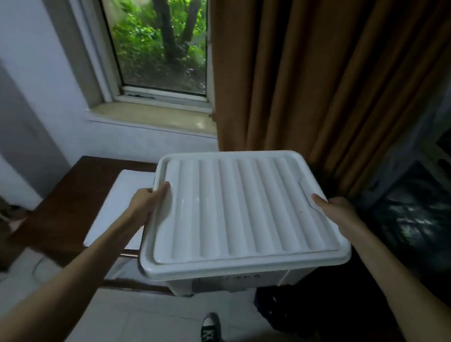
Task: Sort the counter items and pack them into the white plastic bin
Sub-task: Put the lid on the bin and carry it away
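I hold the white plastic bin (pixel 239 281) in the air at chest height, with its ribbed white lid (pixel 246 208) shut on top. My left hand (pixel 147 203) grips the bin's left side, thumb resting on the lid's edge. My right hand (pixel 340 211) grips the right side by the lid's clip. The bin's contents are hidden under the lid. No loose counter items show.
A dark wooden table (pixel 70 215) with a white flat sheet (pixel 118 207) on it stands at the left below the bin. A window (pixel 158 36) and brown curtain (pixel 316 71) are ahead. A dark cabinet (pixel 420 220) is at the right. My shoe (pixel 211 327) stands on the pale tiled floor.
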Demonstrator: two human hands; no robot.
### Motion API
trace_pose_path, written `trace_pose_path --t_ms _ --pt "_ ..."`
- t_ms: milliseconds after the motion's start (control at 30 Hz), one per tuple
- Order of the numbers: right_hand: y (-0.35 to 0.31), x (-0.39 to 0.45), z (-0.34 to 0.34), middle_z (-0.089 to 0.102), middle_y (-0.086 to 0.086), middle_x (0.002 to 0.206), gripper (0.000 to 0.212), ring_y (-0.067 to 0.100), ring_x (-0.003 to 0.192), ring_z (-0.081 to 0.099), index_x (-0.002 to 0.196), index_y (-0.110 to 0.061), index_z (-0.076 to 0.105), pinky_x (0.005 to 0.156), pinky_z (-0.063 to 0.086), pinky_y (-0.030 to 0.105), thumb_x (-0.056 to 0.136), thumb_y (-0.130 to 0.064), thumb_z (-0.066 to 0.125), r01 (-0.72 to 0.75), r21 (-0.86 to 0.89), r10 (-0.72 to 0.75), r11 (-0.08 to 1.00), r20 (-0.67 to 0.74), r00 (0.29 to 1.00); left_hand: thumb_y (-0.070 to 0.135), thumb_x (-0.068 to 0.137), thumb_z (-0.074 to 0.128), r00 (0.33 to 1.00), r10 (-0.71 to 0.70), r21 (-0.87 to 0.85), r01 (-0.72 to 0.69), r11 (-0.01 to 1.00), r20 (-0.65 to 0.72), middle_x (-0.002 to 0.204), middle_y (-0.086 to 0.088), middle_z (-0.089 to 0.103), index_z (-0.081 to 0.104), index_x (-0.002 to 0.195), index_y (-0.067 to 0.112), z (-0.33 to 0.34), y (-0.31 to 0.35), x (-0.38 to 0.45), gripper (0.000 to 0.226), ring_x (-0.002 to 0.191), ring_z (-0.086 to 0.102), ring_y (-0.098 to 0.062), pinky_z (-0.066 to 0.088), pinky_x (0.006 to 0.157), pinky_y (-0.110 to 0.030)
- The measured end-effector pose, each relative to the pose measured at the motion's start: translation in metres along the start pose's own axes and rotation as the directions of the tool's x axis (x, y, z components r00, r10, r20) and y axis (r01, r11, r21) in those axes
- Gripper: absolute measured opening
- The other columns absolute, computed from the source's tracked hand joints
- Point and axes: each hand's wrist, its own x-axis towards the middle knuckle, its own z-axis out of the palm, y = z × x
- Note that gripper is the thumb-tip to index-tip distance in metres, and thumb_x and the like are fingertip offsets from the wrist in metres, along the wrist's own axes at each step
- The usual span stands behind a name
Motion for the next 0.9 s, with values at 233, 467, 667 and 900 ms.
trace_pose_path --t_ms 233,467,667,900 --pt "-0.096 0.090 0.114 0.070 0.009 0.097 0.060 0.029 0.085 0.067 0.108 -0.006 0.069 0.084 0.057 0.045 0.082 -0.060 0.066 0.086 -0.022 -0.078 0.996 0.235 0.969 0.051 0.086 0.065 0.975 -0.132 -0.077 0.120 0.990 -0.178 0.094 -0.013 0.072 0.069 0.099 -0.001 -0.078 -0.008 0.073 0.054 0.083 0.070 -0.029 0.057 0.072 -0.036" --pt "-0.184 0.136 0.215 0.070 0.018 0.098 0.061 0.034 0.085 0.067 0.100 0.002 0.069 0.077 0.055 0.039 0.086 -0.058 0.061 0.216 -0.080 -0.177 0.973 0.339 0.924 0.054 0.082 0.069 0.934 -0.241 -0.188 0.195 0.963 -0.265 0.098 -0.012 0.072 0.068 0.104 0.001 -0.149 -0.023 0.129 0.057 0.088 0.070 -0.030 0.058 0.084 -0.046" --pt "-0.232 0.152 0.302 0.065 0.013 0.082 0.058 0.030 0.075 0.064 0.084 -0.001 0.066 0.062 0.042 0.032 0.088 -0.058 0.057 0.262 -0.200 -0.173 0.944 0.378 0.910 0.053 0.082 0.070 0.898 -0.326 -0.213 0.271 0.939 -0.294 0.102 -0.012 0.069 0.066 0.103 0.003 -0.201 -0.054 0.189 0.054 0.088 0.067 -0.029 0.057 0.082 -0.043" --pt "-0.253 0.149 0.392 0.050 0.007 0.059 0.052 0.028 0.060 0.056 0.062 -0.014 0.048 0.058 0.038 0.031 0.090 -0.058 0.056 0.192 -0.311 -0.082 0.931 0.333 0.939 0.047 0.084 0.070 0.896 -0.414 -0.191 0.383 0.904 -0.164 0.104 -0.012 0.069 0.066 0.107 0.002 -0.252 -0.102 0.262 0.051 0.084 0.066 -0.026 0.055 0.077 -0.038"
